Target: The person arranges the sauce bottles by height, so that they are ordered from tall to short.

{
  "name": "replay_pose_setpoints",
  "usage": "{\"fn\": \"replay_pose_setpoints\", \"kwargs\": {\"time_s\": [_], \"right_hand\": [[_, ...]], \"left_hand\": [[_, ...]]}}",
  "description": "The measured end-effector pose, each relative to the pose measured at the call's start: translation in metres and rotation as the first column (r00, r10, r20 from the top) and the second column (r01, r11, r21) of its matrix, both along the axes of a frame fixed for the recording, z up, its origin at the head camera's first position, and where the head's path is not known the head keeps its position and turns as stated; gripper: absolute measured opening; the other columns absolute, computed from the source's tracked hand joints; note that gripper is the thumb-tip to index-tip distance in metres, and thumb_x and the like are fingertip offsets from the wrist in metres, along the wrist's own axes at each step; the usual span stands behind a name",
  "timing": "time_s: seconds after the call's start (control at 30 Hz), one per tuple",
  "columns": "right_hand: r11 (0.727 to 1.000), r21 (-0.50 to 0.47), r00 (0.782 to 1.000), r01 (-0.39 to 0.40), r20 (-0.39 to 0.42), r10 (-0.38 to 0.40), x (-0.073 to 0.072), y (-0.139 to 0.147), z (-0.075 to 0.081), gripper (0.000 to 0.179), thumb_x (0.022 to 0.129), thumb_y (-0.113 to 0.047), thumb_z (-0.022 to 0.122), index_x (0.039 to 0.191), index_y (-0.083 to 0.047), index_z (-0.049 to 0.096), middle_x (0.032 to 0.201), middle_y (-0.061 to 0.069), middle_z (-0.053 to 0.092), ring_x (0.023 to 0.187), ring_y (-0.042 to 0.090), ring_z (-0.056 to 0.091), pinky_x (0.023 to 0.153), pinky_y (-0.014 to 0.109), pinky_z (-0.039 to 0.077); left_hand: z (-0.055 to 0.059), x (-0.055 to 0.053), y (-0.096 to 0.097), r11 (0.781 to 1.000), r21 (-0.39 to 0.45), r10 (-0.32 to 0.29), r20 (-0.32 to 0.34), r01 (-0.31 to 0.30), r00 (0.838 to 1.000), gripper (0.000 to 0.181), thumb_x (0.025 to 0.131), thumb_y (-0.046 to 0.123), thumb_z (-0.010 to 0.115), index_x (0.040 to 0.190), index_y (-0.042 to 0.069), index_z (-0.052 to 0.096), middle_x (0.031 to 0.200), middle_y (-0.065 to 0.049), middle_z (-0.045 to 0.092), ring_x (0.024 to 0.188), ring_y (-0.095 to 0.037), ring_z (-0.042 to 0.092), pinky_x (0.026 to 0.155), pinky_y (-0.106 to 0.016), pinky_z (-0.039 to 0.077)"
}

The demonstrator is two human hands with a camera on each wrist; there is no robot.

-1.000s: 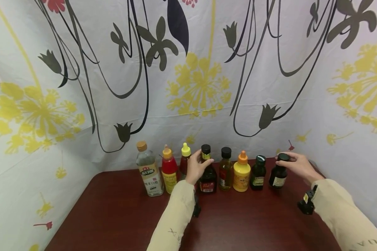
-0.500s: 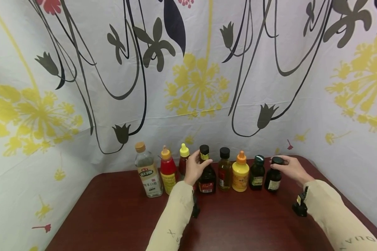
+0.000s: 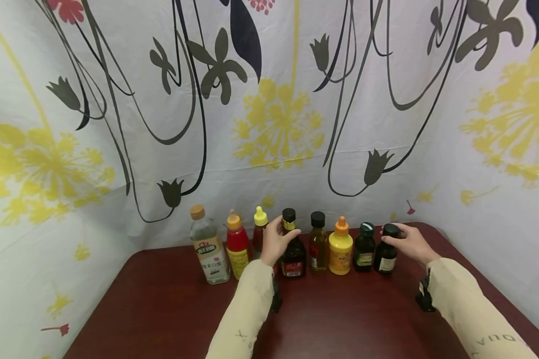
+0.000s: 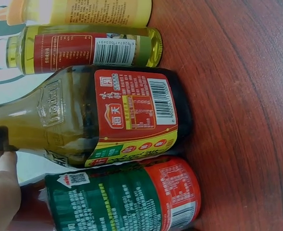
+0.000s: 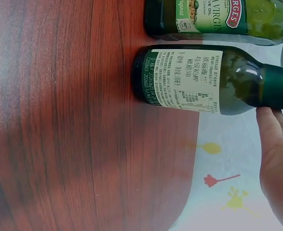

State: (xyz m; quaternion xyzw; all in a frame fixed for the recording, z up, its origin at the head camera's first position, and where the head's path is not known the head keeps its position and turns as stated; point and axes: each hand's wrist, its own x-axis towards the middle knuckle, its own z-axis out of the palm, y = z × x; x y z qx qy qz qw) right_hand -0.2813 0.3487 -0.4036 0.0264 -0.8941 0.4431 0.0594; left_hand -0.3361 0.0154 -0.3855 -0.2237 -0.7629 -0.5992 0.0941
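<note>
My left hand pinches the neck of a dark soy sauce bottle, thumb on the near side. That bottle stands upright, its red and yellow label filling the middle of the left wrist view. At the row's right end, my right hand grips a dark green olive oil bottle by the neck, just under its cap. Its back label shows in the right wrist view. Close on its left stands another green olive oil bottle, a narrow gap between them.
The row also has a clear white vinegar bottle, a red sauce bottle, a yellow-capped squeeze bottle, a slim oil bottle and a yellow squeeze bottle. They stand near the back of a reddish-brown table, before a flowered cloth.
My right hand has brought its olive oil bottle leftward, nearer the other green bottle. My left hand stays on the soy sauce bottle. The head view has turned slightly right.
</note>
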Motion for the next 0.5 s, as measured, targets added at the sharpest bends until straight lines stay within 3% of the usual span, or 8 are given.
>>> {"fn": "replay_pose_setpoints", "kwargs": {"time_s": [0.17,0.3,0.5], "right_hand": [[1.000,-0.011,1.000,-0.005,-0.018,0.005,-0.0011,-0.0036,-0.0014,0.058,0.089,-0.028,0.054,0.127,0.012,0.037,0.113,0.031,0.051,0.101,0.040,0.051,0.076,0.046,0.047],[1.000,-0.022,1.000,0.009,-0.012,-0.009,-0.0012,-0.0058,-0.0020,0.060,0.089,-0.030,0.054,0.128,0.012,0.035,0.115,0.033,0.048,0.104,0.041,0.049,0.078,0.047,0.046],[0.999,-0.048,0.999,0.022,-0.038,-0.024,-0.0006,-0.0048,-0.0061,0.055,0.089,-0.030,0.054,0.126,0.008,0.041,0.114,0.026,0.053,0.105,0.035,0.050,0.079,0.045,0.046]], "left_hand": [[-0.0048,-0.0064,-0.0035,0.999,-0.051,0.018,0.014,-0.018,1.000,0.040,0.078,0.016,0.068,0.115,0.004,0.056,0.107,-0.013,0.060,0.100,-0.024,0.057,0.082,-0.034,0.047],[-0.0016,-0.0039,-0.0038,0.997,-0.070,0.029,0.006,-0.028,1.000,0.036,0.078,0.016,0.068,0.111,0.004,0.057,0.101,-0.012,0.062,0.094,-0.023,0.058,0.077,-0.033,0.048],[0.0013,0.0013,0.0036,0.988,-0.118,0.097,0.000,-0.097,0.995,0.031,0.079,0.015,0.068,0.106,0.004,0.058,0.096,-0.010,0.061,0.088,-0.023,0.058,0.072,-0.034,0.048]]}}
